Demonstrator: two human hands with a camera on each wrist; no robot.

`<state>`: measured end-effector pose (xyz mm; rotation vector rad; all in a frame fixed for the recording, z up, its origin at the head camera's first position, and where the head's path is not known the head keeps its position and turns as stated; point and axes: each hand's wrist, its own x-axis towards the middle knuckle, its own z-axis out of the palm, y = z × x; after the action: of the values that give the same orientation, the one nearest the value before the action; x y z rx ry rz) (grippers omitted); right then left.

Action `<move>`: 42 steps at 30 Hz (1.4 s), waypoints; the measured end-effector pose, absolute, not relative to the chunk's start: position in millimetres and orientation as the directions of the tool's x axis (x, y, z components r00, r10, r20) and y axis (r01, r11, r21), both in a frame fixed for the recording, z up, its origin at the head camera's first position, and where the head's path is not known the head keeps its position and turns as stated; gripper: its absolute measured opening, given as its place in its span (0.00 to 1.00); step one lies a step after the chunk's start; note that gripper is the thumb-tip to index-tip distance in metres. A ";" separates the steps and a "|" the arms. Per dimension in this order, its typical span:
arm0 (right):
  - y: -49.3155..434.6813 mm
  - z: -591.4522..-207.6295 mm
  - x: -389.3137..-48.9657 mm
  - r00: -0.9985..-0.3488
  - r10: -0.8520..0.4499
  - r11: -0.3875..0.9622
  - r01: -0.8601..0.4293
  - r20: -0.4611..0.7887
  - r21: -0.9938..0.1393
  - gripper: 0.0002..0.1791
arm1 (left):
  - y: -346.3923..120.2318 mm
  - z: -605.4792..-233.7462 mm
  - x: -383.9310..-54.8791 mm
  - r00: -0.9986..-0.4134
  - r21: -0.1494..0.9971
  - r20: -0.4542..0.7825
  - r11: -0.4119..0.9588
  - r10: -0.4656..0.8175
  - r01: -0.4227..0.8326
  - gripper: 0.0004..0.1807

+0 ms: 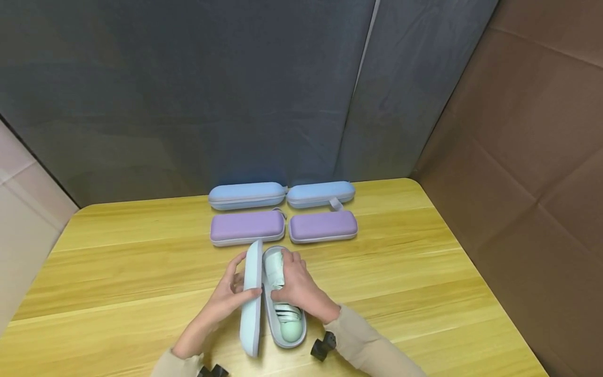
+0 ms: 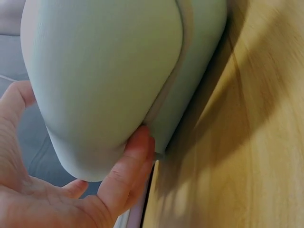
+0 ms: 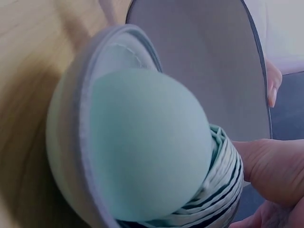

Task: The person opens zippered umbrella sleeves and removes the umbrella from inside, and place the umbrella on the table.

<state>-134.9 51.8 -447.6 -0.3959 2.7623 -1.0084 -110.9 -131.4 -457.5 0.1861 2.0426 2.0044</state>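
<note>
A mint-green hard case lies unfolded near the table's front, its lid (image 1: pixel 252 303) standing on edge left of its base (image 1: pixel 270 319). My left hand (image 1: pixel 226 296) holds that lid between thumb and fingers, and the left wrist view shows fingertips curled at the shell's (image 2: pixel 104 85) edge. Inside the base sits a compact mint-green folding umbrella (image 1: pixel 291 330) with pleated fabric. Over its middle, my right hand (image 1: pixel 301 285) grips it, thumb on the near side and fingers toward the far end. The umbrella's smooth rounded end (image 3: pixel 152 147) fills the right wrist view; the palm side is hidden.
Behind the hands, two purple cases (image 1: pixel 247 226) (image 1: pixel 323 226) lie side by side. Two blue cases (image 1: pixel 247 195) (image 1: pixel 321 193) line the table's back edge. A dark grey partition (image 1: pixel 188 104) rises behind, and a brown panel (image 1: pixel 527 157) borders the right.
</note>
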 end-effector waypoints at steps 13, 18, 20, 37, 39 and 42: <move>62.4 -451.9 -141.9 -0.943 -0.331 0.615 -0.182 -0.041 -0.767 0.52 | -125.4 -456.2 -107.9 -0.963 0.989 -0.143 -0.002 0.228 -0.147 0.47; 68.8 -452.8 -143.2 -0.947 -0.318 0.581 -0.159 -0.043 -0.798 0.51 | -124.0 -456.5 -107.3 -0.966 0.987 -0.158 0.010 0.206 -0.159 0.46; 71.9 -452.8 -143.8 -0.948 -0.317 0.551 -0.148 -0.042 -0.821 0.51 | -123.8 -456.9 -106.8 -0.968 0.987 -0.158 0.017 0.194 -0.157 0.46; 114.3 -441.6 -144.5 -0.961 -0.259 0.287 0.013 -0.091 -0.958 0.47 | -152.8 -458.8 -100.7 -0.980 0.984 -0.161 0.089 0.118 -0.151 0.46; 123.5 -440.6 -143.6 -0.965 -0.246 0.280 0.021 -0.093 -0.960 0.46 | -163.8 -457.9 -97.5 -0.980 0.984 -0.160 0.104 0.115 -0.148 0.46; 139.2 -440.4 -142.3 -0.970 -0.221 0.276 0.039 -0.102 -0.961 0.45 | -183.0 -457.2 -91.8 -0.981 0.980 -0.168 0.125 0.099 -0.156 0.46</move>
<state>-142.3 139.2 -440.4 -0.1694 2.3279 -1.7626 -91.8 -183.0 -457.2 -0.0561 2.2032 1.9589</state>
